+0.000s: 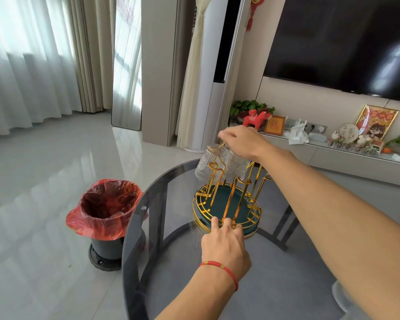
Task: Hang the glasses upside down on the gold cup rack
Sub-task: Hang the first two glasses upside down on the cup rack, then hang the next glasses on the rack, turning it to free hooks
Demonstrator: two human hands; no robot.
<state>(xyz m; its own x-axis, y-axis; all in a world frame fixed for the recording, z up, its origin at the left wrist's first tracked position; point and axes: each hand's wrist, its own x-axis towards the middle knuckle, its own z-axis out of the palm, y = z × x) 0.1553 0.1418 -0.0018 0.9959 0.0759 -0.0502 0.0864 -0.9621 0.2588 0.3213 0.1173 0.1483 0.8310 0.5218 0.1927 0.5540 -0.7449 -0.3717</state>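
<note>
The gold cup rack (226, 199) with a dark green round tray base stands on the round smoked-glass table (171, 262). Two ribbed clear glasses hang upside down on its far prongs: one on the left (206, 166) and one beside it (237, 170). My right hand (243, 140) reaches over the rack's top, its fingers resting on the base of the second glass. My left hand (224, 241), with a red string bracelet on its wrist, presses its fingers against the near rim of the rack's tray. Several near prongs carry nothing.
A black bin (106, 211) with a red bag stands on the floor left of the table. Behind are a TV (346, 42), a low shelf (332, 153) with ornaments and plants, a tall air conditioner (217, 88) and a mirror (126, 65).
</note>
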